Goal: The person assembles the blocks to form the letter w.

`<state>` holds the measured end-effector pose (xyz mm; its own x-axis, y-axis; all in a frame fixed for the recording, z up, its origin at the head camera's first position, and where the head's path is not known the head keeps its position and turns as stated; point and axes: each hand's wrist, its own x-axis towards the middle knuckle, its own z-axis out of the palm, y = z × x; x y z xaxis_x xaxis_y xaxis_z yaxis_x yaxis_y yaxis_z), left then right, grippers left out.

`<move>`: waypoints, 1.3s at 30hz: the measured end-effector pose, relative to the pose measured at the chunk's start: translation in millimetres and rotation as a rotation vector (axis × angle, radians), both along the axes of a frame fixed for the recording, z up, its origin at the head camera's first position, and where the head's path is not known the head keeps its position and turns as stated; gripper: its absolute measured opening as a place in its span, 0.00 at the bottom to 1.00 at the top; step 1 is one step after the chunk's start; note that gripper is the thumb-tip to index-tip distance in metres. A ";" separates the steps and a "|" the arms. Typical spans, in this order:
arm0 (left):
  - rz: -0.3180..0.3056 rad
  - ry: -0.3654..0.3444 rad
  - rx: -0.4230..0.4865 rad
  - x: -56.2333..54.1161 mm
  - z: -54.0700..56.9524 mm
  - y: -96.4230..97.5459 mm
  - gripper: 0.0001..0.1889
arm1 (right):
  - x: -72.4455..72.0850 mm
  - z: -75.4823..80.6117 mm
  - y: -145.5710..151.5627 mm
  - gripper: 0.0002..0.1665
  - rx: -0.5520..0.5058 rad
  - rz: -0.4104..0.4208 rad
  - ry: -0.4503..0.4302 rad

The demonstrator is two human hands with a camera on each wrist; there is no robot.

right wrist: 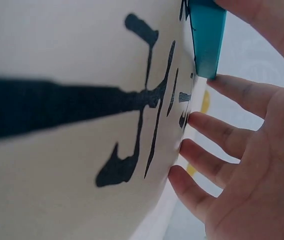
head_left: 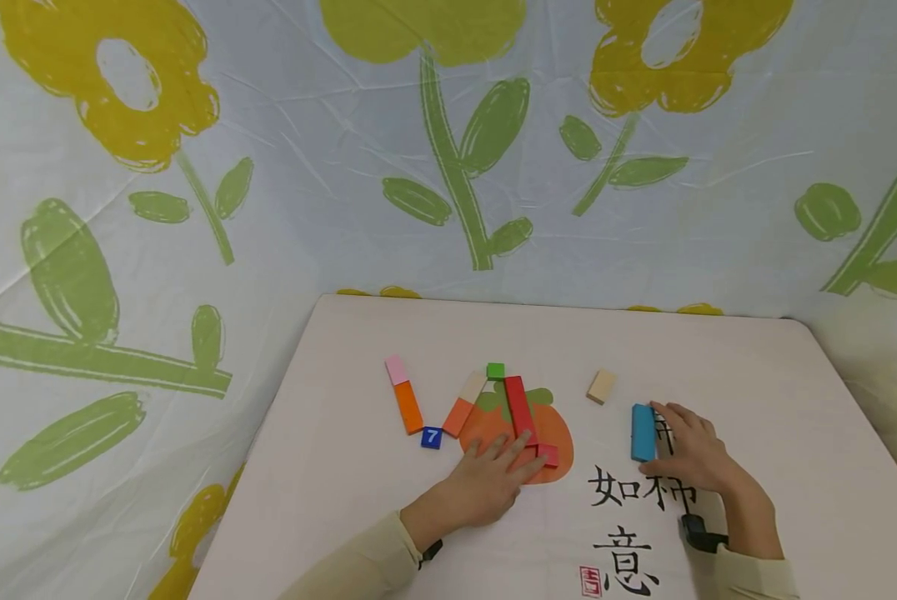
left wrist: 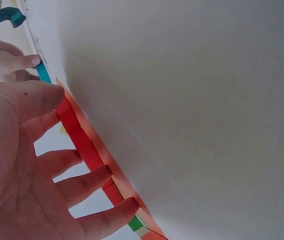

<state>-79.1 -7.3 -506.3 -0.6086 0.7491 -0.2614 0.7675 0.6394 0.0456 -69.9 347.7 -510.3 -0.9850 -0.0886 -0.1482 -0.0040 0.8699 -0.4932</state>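
My left hand (head_left: 486, 483) is spread over the orange persimmon print, its fingers straight. Its fingertips are right at a long red block (head_left: 519, 408) and a short red block (head_left: 548, 455), which stand end to end. In the left wrist view the fingers (left wrist: 84, 187) reach along the red row (left wrist: 86, 147). My right hand (head_left: 692, 450) has its thumb and index finger at the two ends of a blue block (head_left: 643, 433), pinching it lengthwise. The other fingers (right wrist: 217, 135) are spread, tips at the tabletop. In the right wrist view the block (right wrist: 208, 37) shows partly.
Left of the print a zigzag runs through pink (head_left: 395, 369), orange (head_left: 408, 408), dark blue "7" (head_left: 431, 437), orange-red (head_left: 459, 416) and cream (head_left: 474, 384) blocks to a green one (head_left: 496, 372). A beige block (head_left: 601, 387) lies apart. Flowered cloth (head_left: 306, 167) hangs behind the white tabletop (head_left: 328, 517).
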 end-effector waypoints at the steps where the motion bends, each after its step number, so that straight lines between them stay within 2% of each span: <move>1: 0.000 0.001 0.000 0.0 0.3 0.2 0.32 | 0.0 -0.1 0.4 0.63 0.004 0.000 0.002; 16: 0.011 -0.015 0.011 0.0 1.0 0.9 0.32 | -0.1 -0.4 -2.5 0.62 -0.062 -0.038 0.022; 29: 0.024 -0.044 0.019 1.5 0.7 -0.2 0.32 | -5.3 5.2 -48.0 0.61 -0.092 -0.068 0.066; 39: 0.004 -0.013 0.005 0.7 -2.7 0.2 0.33 | -7.0 2.6 -83.5 0.61 -0.050 -0.075 0.107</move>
